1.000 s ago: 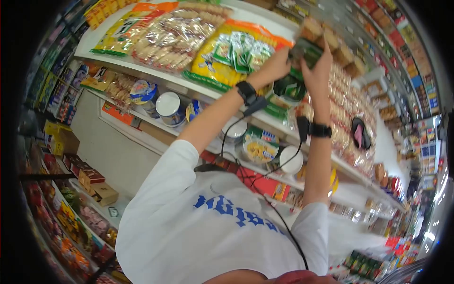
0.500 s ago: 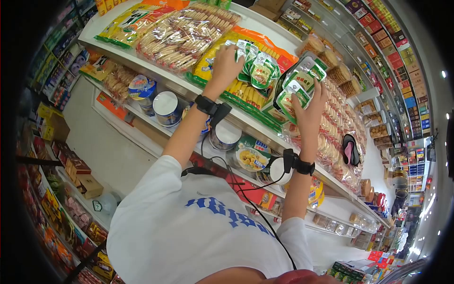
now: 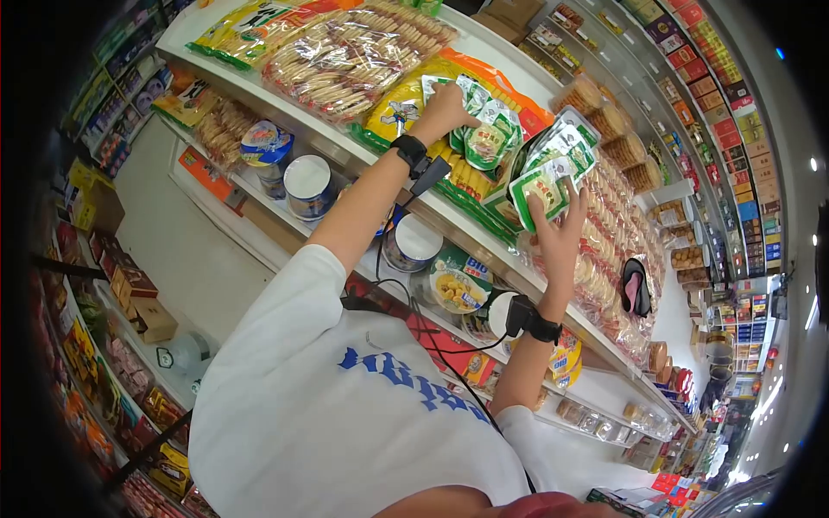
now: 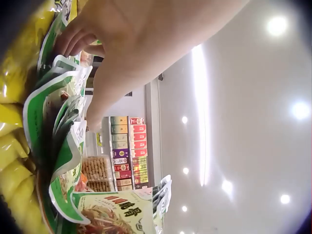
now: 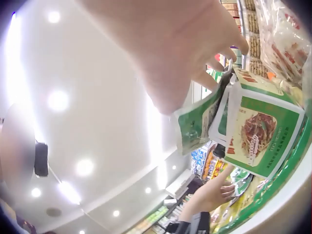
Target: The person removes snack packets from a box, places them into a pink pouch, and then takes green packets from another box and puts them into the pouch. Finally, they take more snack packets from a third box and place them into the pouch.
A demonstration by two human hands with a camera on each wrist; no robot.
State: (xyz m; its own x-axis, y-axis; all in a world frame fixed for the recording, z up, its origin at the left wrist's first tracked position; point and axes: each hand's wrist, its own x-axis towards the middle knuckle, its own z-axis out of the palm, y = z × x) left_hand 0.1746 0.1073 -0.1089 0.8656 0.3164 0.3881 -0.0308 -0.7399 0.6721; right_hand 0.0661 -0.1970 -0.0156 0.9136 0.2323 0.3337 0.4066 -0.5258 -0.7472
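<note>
My left hand [image 3: 445,112] rests on a spread of green-and-white snack packets [image 3: 494,138], its fingers bent over them and its thumb apart. Those packets lie on a large yellow bag [image 3: 393,116] on the white shelf. To the right, my right hand [image 3: 560,233] holds a green-and-white packet [image 3: 537,194] between thumb and fingers, at the front of a group of overlapping packets. A green-bordered box with a food picture [image 5: 265,136] stands beside this hand in the right wrist view. More packets [image 4: 68,180] fan out below the left hand in its wrist view.
Clear bags of biscuits [image 3: 345,65] lie left on the shelf, and more biscuit bags [image 3: 604,250] to the right. A black-and-pink object [image 3: 635,287] sits on those. Tubs [image 3: 308,186] fill the lower shelf. A cable [image 3: 423,315] hangs between the wrists.
A second ago both hands were together around a dark container farther up; they then parted to two packet groups. Since then the left hand has shifted slightly over its packets, and the right grips at its group.
</note>
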